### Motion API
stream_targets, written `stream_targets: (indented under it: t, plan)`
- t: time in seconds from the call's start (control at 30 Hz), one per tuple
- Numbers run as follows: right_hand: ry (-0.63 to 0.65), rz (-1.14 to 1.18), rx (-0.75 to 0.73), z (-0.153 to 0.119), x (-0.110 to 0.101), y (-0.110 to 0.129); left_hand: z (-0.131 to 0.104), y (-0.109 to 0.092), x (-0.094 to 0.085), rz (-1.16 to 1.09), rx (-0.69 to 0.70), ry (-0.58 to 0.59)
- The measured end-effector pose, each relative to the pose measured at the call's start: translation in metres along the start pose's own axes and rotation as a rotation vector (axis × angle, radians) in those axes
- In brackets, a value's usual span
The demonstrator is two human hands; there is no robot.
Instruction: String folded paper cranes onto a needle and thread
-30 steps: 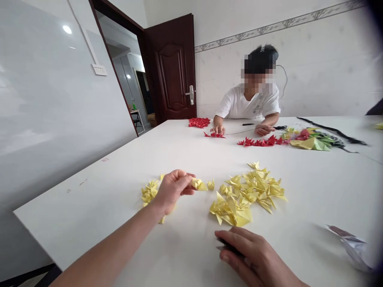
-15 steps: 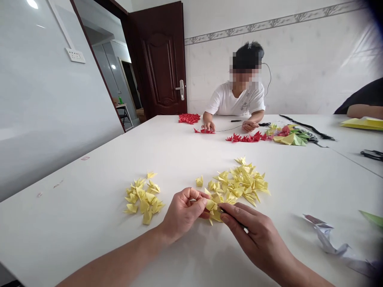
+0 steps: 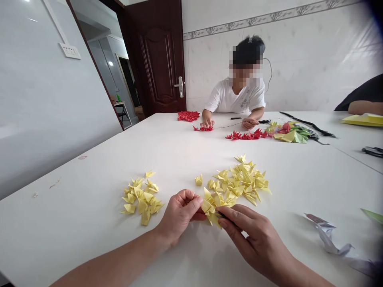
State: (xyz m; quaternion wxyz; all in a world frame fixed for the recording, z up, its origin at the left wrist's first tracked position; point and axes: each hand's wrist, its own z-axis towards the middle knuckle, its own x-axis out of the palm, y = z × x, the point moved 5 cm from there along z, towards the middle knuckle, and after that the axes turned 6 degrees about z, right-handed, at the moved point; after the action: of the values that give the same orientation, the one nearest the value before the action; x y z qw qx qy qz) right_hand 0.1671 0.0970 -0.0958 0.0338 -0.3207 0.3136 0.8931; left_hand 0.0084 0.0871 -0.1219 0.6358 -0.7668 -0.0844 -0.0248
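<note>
Near the front middle of the white table (image 3: pixel 98 223), my left hand (image 3: pixel 184 211) pinches the left side of a yellow folded paper piece (image 3: pixel 208 202). My right hand (image 3: pixel 247 225) is closed around a thin dark tool (image 3: pixel 222 215), its tip against the yellow paper. What the tool's tip is like is hidden by paper and fingers. Just beyond my hands lies a large heap of yellow folded papers (image 3: pixel 247 179). A smaller yellow heap (image 3: pixel 143 201) sits to the left, and one lone yellow piece (image 3: pixel 199 180) lies between them.
Across the table a person in a white shirt (image 3: pixel 236 95) handles red folded papers (image 3: pixel 206 128). A red heap (image 3: pixel 188 116) and a red, yellow and green string of papers (image 3: pixel 291 133) lie there. Crumpled white paper (image 3: pixel 332 239) is at right; another person's arm (image 3: pixel 365 107) rests beyond.
The view has shifted slightly. My left hand has moved a little left from the tool, and more of the yellow paper shows between my hands.
</note>
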Motion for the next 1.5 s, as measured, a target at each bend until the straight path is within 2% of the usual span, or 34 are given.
stream_targets:
  t: [0.23,0.3,0.47,0.7,1.13,1.5]
  plan:
    - [0.054,0.067,-0.005,-0.002,0.002,0.002,0.004,0.008,-0.001,-0.062,-0.066,-0.021]
    - [0.047,0.073,0.008,-0.002,0.002,0.002,0.004,0.007,0.0,-0.037,-0.039,-0.004]
    - [-0.088,0.114,-0.012,-0.001,-0.01,0.008,0.001,0.001,0.002,0.057,0.039,0.016]
    - [0.032,-0.02,-0.005,-0.001,-0.002,0.008,-0.002,-0.004,0.003,0.167,0.169,0.036]
    - [0.023,-0.228,-0.064,-0.002,0.001,0.004,-0.004,-0.004,0.005,0.237,0.327,0.07]
    - [0.035,-0.237,-0.068,-0.001,0.001,0.001,-0.004,-0.005,0.006,0.295,0.346,0.063]
